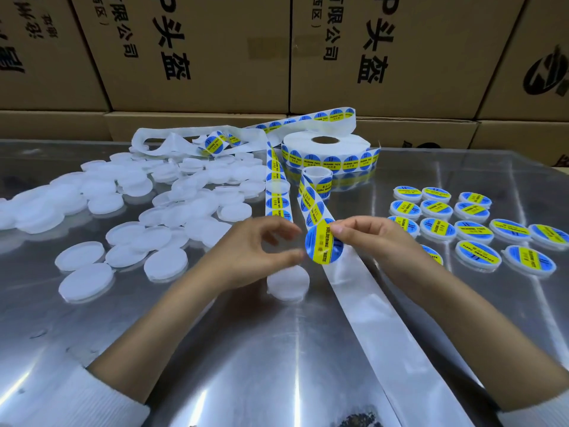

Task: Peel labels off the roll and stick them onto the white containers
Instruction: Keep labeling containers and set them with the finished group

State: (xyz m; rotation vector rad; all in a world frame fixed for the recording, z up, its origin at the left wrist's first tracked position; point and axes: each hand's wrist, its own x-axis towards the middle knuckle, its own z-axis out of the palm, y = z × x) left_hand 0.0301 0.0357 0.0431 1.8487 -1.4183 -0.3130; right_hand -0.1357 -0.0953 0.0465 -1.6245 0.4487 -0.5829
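My right hand [374,238] pinches the top edge of a round blue and yellow label [323,245], lifted off the backing strip [363,297] that runs toward me. My left hand [255,251] hovers just left of the label with thumb and fingers loosely curved and nothing between them. One bare white container [288,283] lies on the table right below the label. The big label roll [328,152] stands at the back centre, with strips of labels trailing from it.
Many unlabelled white containers [166,192] lie scattered over the left half of the shiny metal table [246,349]. Several labelled containers [474,226] sit in rows at the right. Used backing [172,140] is heaped at the back left. Cardboard boxes [200,57] wall off the far side.
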